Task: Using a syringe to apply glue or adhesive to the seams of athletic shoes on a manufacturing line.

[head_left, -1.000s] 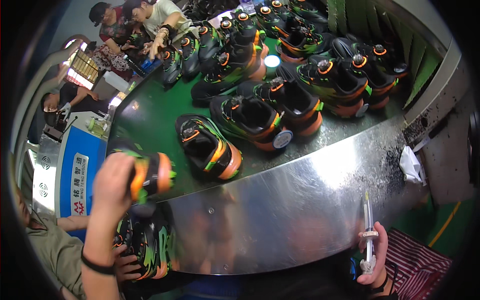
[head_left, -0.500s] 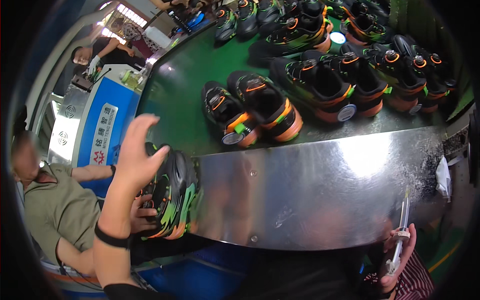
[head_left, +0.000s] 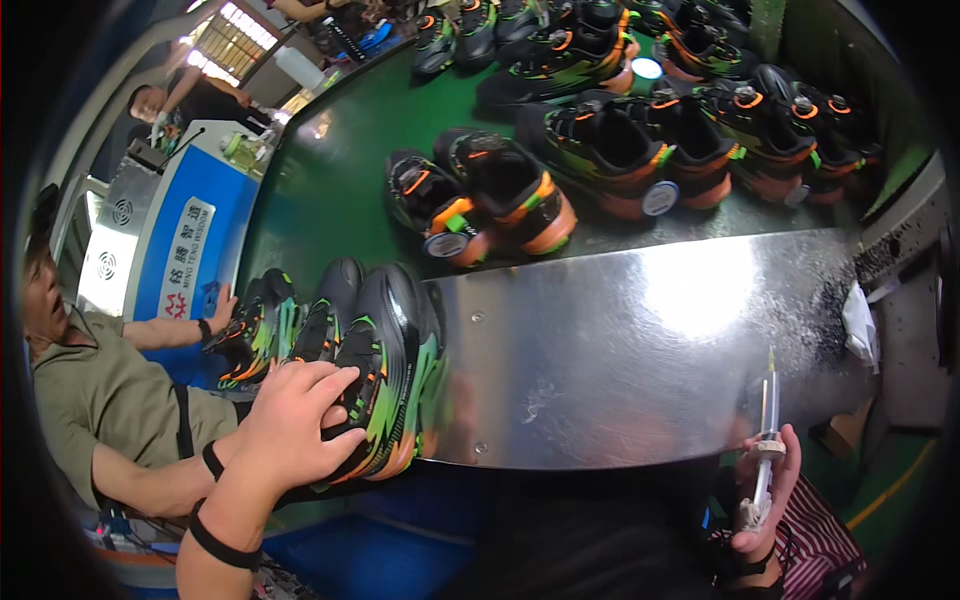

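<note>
My left hand (head_left: pixel 303 412) is closed at the heel end of a black, green and orange sneaker (head_left: pixel 382 318), its fingers bent over the shoe's opening. A second sneaker (head_left: pixel 338 290) stands close beside it at the left end of the metal tabletop. A co-worker's arm (head_left: pixel 150 490) reaches in behind my hand, which hides that person's hand. In my right hand (head_left: pixel 785 470), low on the right, lies a clear syringe (head_left: pixel 769 415). Its thin needle points up and away over the metal.
More sneakers (head_left: pixel 600 150) stand in rows on the green belt (head_left: pixel 340 180). The metal tabletop (head_left: pixel 590 370) lies before me, with a white crumpled cloth (head_left: pixel 860 325) at its right. On the left, the seated co-worker's other hand (head_left: pixel 218 310) is beside another pair (head_left: pixel 258 330). Behind is a blue machine (head_left: pixel 200 220).
My left hand has come down from its raised, open pose onto the sneaker. The pair has shifted right onto the metal tabletop's end. My right hand still holds the syringe.
</note>
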A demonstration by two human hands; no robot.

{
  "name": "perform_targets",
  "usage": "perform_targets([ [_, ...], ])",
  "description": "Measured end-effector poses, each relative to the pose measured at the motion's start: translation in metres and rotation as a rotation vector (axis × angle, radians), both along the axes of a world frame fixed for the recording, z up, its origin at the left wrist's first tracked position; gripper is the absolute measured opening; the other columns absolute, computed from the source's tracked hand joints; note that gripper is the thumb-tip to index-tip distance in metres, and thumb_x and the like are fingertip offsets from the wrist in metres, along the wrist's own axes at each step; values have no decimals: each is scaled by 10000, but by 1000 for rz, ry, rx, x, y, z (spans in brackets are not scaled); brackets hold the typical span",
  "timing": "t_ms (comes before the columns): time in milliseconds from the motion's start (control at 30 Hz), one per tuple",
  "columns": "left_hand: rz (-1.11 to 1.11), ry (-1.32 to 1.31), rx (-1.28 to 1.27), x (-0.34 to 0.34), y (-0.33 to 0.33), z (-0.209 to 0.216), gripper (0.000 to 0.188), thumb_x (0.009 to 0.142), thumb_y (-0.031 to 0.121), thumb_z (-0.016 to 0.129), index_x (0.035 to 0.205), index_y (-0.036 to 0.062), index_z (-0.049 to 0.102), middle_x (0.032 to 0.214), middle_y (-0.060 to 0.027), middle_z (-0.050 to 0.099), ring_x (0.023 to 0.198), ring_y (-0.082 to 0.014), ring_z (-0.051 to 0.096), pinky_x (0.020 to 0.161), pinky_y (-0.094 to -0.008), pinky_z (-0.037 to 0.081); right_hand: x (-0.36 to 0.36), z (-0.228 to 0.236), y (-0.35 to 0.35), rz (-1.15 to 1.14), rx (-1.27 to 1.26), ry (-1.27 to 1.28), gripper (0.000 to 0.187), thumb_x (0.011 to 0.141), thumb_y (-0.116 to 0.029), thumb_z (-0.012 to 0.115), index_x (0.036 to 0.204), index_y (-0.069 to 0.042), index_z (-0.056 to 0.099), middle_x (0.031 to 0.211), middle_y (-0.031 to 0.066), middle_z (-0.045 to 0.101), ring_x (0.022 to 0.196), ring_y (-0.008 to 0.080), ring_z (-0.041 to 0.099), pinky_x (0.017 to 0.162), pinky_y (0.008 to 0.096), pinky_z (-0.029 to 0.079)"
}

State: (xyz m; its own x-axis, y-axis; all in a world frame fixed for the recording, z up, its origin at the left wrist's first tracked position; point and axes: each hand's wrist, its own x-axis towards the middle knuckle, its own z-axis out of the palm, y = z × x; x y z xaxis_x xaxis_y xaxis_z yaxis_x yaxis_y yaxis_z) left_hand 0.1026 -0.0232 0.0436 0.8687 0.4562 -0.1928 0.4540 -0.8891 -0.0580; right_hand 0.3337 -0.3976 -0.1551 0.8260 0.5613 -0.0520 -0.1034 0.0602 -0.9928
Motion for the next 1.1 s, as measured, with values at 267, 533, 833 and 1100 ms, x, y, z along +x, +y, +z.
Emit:
perform_targets([
  [267,-127,106,-82,20,-17,2,562,553,-12,570,1111,53,580,1166,-185,532,1041,-359,534,901,-407,441,5,3,-8,3,22,-17,1403,372,-691,801,1417,-22,145,1155,120,453,826,125,462,674,229,377],
  [533,102,58,-265,17,-1,-14,560,614,-16,694,1146,119,580,1360,-206,366,1124,-366,511,934,-380,434,14,0,-14,102,71,-50,1317,461,-565,848,1410,12,140,1215,112,460,926,130,440,788,249,350],
  [833,-31,-154,-259,53,-19,-18,783,552,87,737,1274,31,438,1289,-133,421,849,-246,523,815,-347,448,27,12,-9,178,30,-132,1228,540,-524,828,1383,63,155,1150,143,371,1037,209,415,915,330,321],
  [1100,-206,-215,-326,67,-14,-55,597,610,154,782,1108,13,485,1140,-191,561,1145,-396,498,991,-464,372,32,10,-8,200,124,-193,1213,573,-480,830,1384,84,125,1234,148,346,1150,221,390,988,326,275],
])
